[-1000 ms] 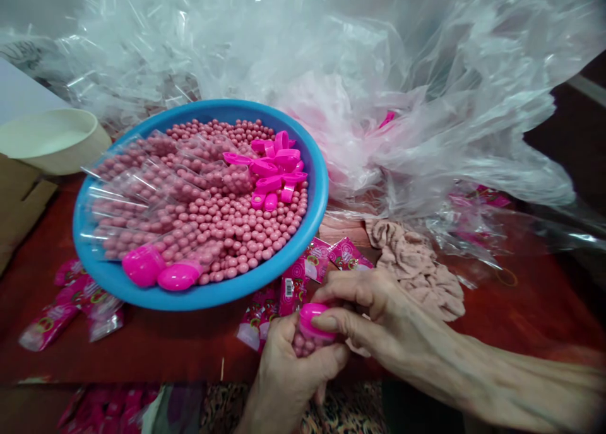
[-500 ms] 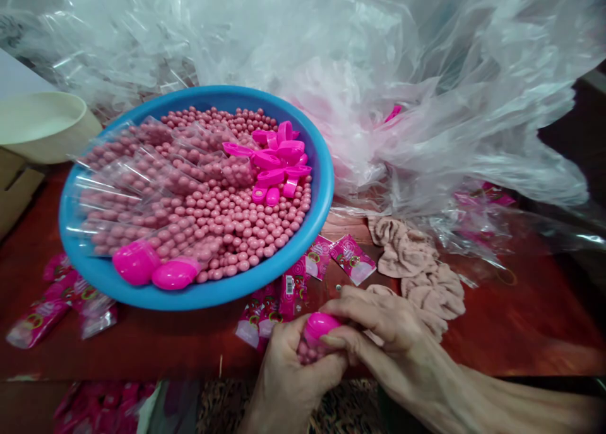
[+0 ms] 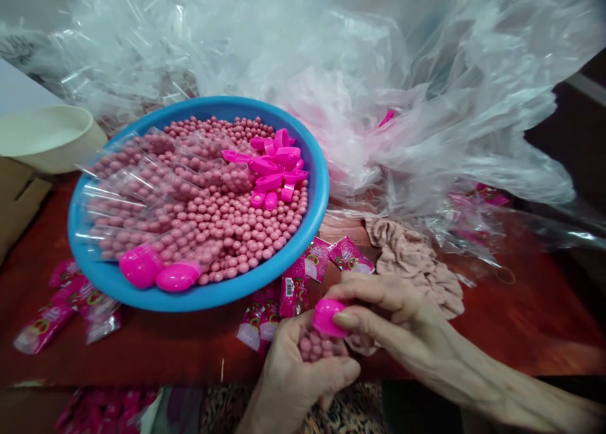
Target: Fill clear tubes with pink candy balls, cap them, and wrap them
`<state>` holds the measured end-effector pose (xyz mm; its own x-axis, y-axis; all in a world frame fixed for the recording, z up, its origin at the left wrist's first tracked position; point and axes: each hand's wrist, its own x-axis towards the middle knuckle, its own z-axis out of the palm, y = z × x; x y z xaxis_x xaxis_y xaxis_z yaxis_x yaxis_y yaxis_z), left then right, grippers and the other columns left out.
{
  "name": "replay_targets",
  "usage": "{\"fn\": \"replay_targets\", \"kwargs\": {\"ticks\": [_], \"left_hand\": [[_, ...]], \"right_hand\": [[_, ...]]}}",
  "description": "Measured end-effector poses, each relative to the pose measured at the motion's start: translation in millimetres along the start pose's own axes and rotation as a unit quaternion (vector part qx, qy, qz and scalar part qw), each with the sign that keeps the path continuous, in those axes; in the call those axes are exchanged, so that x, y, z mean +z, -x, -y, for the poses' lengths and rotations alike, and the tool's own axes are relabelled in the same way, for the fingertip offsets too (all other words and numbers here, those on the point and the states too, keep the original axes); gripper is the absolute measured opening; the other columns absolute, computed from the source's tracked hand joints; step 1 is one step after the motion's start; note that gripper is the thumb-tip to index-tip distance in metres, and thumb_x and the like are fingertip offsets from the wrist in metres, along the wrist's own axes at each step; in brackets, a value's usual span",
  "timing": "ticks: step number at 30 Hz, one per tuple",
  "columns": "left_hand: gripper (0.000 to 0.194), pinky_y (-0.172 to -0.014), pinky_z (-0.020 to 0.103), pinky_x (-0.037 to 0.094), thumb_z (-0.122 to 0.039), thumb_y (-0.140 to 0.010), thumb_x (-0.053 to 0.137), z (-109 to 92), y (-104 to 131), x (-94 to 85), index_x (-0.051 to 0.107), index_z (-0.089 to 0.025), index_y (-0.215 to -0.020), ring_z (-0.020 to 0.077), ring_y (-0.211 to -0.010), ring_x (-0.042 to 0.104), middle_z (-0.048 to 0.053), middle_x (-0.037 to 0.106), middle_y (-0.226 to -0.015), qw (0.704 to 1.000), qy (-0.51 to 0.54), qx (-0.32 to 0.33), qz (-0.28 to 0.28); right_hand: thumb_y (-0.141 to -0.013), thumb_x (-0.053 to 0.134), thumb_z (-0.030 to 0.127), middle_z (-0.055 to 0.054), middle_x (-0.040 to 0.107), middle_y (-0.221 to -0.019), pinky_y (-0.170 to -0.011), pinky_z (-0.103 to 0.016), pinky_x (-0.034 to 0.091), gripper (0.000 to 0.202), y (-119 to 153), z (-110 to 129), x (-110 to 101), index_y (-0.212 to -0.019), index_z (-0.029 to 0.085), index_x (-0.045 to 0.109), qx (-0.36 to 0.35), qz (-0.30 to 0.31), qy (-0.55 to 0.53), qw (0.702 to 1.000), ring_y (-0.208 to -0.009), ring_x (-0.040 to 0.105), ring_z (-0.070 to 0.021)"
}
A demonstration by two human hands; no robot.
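My left hand [image 3: 303,371] is wrapped round a clear tube [image 3: 316,347] filled with pink balls. At the tube's end sits a bright pink cap [image 3: 327,318], which my right hand [image 3: 388,314] pinches between thumb and fingers. Whether the cap is fully seated I cannot tell. Left of the hands stands a blue basin [image 3: 208,300] holding loose pink balls [image 3: 246,232]. On those balls lie several filled clear tubes [image 3: 142,188], two of them with pink caps [image 3: 177,275], and a heap of small pink plastic parts [image 3: 277,166].
Pink printed packets [image 3: 293,289] lie between basin and hands, with more packets [image 3: 47,320] at the left. A crumpled beige cloth [image 3: 411,257] rests beyond my right hand. Clear plastic bags [image 3: 426,106] pile up behind. A cream bowl [image 3: 52,137] stands at far left.
My right hand and the cap have shifted slightly right and up, and the cap now tilts. More of the balls in the tube show. The view has moved a little.
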<state>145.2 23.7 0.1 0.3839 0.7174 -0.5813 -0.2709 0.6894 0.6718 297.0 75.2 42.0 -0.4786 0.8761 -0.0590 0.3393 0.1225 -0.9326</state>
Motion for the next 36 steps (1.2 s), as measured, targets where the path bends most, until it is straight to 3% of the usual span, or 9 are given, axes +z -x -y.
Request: {"fn": "replay_targets", "kwargs": {"ticks": [5, 9, 15, 19, 21, 27, 32, 36], "left_hand": [[0.015, -0.039, 0.014, 0.024, -0.017, -0.052, 0.069, -6.3, 6.7, -6.6, 0.057, -0.015, -0.06, 0.0015, -0.037, 0.036, -0.007, 0.048, -0.046, 0.996, 0.002, 0.044, -0.079], [0.012, -0.045, 0.015, 0.031, -0.012, -0.051, 0.07, -9.2, 9.0, -5.5, 0.064, -0.016, -0.061, 0.0042, -0.045, 0.042, -0.005, 0.054, -0.05, 0.986, -0.022, 0.106, -0.125], [0.015, -0.049, 0.015, 0.036, -0.013, -0.06, 0.072, -4.3, 12.7, -6.0, 0.071, -0.022, -0.072, 0.0063, -0.052, 0.047, -0.005, 0.059, -0.058, 0.971, -0.072, 0.185, -0.132], [0.022, -0.065, 0.018, 0.044, -0.012, -0.067, 0.07, 2.1, 16.6, -8.6, 0.072, -0.028, -0.083, 0.0106, -0.068, 0.058, -0.003, 0.065, -0.073, 0.924, -0.158, 0.323, -0.128], [0.024, -0.07, 0.019, 0.044, -0.011, -0.068, 0.07, 3.3, 17.6, -8.5, 0.072, -0.029, -0.085, 0.012, -0.074, 0.06, -0.002, 0.066, -0.078, 0.905, -0.191, 0.357, -0.134], [0.017, -0.053, 0.013, 0.041, -0.011, -0.06, 0.07, 0.9, 13.5, -3.1, 0.072, -0.022, -0.072, 0.0066, -0.055, 0.05, -0.005, 0.06, -0.061, 0.957, -0.147, 0.176, -0.181], [0.015, -0.053, 0.012, 0.04, -0.01, -0.058, 0.068, 0.6, 12.5, 1.5, 0.071, -0.018, -0.07, 0.0059, -0.054, 0.048, -0.005, 0.058, -0.059, 0.967, -0.131, 0.162, -0.146], [0.013, -0.047, 0.013, 0.037, -0.013, -0.058, 0.067, -7.1, 16.6, 8.4, 0.068, -0.015, -0.071, 0.0042, -0.047, 0.047, -0.005, 0.055, -0.054, 0.977, -0.086, 0.127, -0.146]], "right_hand": [[-0.08, 0.067, 0.036, 0.0, 0.061, -0.061, -0.045, -0.021, 0.045, 0.017, 6.8, -5.4, -10.0, -0.085, 0.021, 0.07, 0.089, -0.074, -0.123, 0.986, -0.052, 0.056, -0.0102], [-0.073, 0.072, 0.042, 0.002, 0.059, -0.052, -0.035, -0.019, 0.039, 0.028, 17.7, -21.9, 3.1, -0.089, 0.02, 0.069, 0.174, -0.108, -0.286, 0.936, -0.039, 0.05, -0.0077], [-0.07, 0.075, 0.043, 0.003, 0.057, -0.053, -0.04, -0.021, 0.038, 0.035, 25.5, -37.1, 16.2, -0.093, 0.018, 0.066, 0.234, -0.075, -0.405, 0.881, -0.041, 0.05, -0.0078], [-0.066, 0.076, 0.047, 0.003, 0.054, -0.05, -0.042, -0.021, 0.035, 0.038, 28.0, -38.3, 18.6, -0.088, 0.017, 0.067, 0.26, -0.07, -0.407, 0.873, -0.042, 0.048, -0.0076], [-0.067, 0.076, 0.046, 0.002, 0.055, -0.051, -0.043, -0.02, 0.033, 0.037, 29.1, -38.9, 20.4, -0.087, 0.017, 0.067, 0.265, -0.078, -0.393, 0.877, -0.043, 0.048, -0.0074], [-0.067, 0.074, 0.049, 0.003, 0.053, -0.051, -0.044, -0.018, 0.03, 0.038, 33.1, -41.6, 25.0, -0.085, 0.017, 0.068, 0.261, -0.074, -0.355, 0.895, -0.044, 0.044, -0.0052], [-0.066, 0.075, 0.05, 0.002, 0.057, -0.057, -0.047, -0.018, 0.033, 0.04, 32.1, -31.4, 20.6, -0.085, 0.016, 0.067, 0.265, -0.079, -0.329, 0.903, -0.048, 0.047, -0.0053], [-0.075, 0.069, 0.047, 0.0, 0.059, -0.062, -0.049, -0.02, 0.037, 0.034, 30.8, -21.4, 13.5, -0.091, 0.017, 0.062, 0.231, -0.065, -0.353, 0.904, -0.051, 0.05, -0.0069]]}}
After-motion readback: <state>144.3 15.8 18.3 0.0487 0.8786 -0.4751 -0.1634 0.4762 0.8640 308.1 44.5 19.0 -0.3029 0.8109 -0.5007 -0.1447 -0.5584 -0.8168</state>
